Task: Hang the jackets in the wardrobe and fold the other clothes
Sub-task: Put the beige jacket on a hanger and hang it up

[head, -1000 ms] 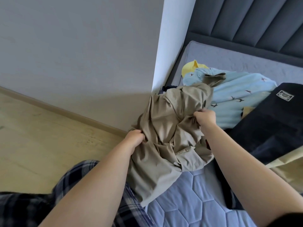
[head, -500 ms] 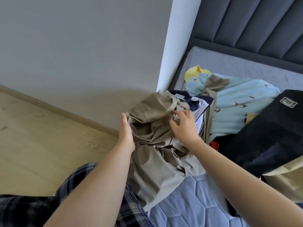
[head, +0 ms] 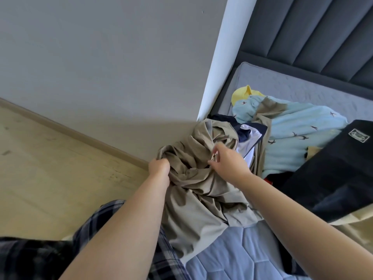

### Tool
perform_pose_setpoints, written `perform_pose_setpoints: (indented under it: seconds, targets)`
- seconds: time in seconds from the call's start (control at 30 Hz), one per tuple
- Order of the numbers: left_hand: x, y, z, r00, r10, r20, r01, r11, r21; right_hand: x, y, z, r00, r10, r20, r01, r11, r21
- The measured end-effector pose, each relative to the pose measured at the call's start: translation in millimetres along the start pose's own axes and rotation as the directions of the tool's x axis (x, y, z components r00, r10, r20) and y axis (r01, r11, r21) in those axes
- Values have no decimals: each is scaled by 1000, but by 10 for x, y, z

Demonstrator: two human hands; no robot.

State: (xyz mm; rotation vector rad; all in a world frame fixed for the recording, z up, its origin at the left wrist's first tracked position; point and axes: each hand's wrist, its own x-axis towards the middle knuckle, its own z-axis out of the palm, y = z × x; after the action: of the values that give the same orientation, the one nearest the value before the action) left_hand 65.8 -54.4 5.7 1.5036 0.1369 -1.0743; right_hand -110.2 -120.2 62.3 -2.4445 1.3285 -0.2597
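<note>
Left hand (head: 159,165) clenched on a fistful of khaki cloth, right hand (head: 227,160) with thumb and fingers partly spread and closing on a small metal piece, perhaps a zipper pull, a person sorts through a crumpled khaki jacket (head: 199,178) at the edge of a bed (head: 228,257). The garment lies bunched on the quilted blue mattress cover, one end spilling toward the person's plaid trousers (head: 101,223). Just beyond it sit a navy-and-white garment (head: 249,134), a pale blue top printed with birds (head: 298,136), a yellow piece (head: 243,93) and a black garment with a patch (head: 335,170). The work appears to be at the untangling stage: the jacket is not yet opened out. The next move likely calls for finding collar and shoulders, then lifting it free for a hanger; no wardrobe or hanger is in view.
</note>
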Motion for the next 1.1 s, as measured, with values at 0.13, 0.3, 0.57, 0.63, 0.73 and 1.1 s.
perform_pose_setpoints:
  seconds: [0.13,0.3,0.57,0.63,0.73,1.1]
  targets:
    - [-104,31,19,993,-13,117,9,999,33,234,-105,-44,991,-75,108,107,935,-338]
    - [-60,73,-7,995,-19,94,23,999,-34,624,-403,-299,1000,-31,-4,31,992,-121]
    - [-97,66,-3,980,-183,-73,160,955,-250,946,-743,-525,991,-130,-10,129,963,239]
    - [-123,57,-10,994,1,-110,20,982,190,900,-550,-347,986,-48,159,63,994,-87]
    - [-152,114,-22,988,-152,6,146,940,-310,804,-246,-105,955,69,290,6,968,-250]
    - [-107,178,-101,1000,-15,-8,13,987,-158,652,169,-49,943,237,234,-81,846,-527]
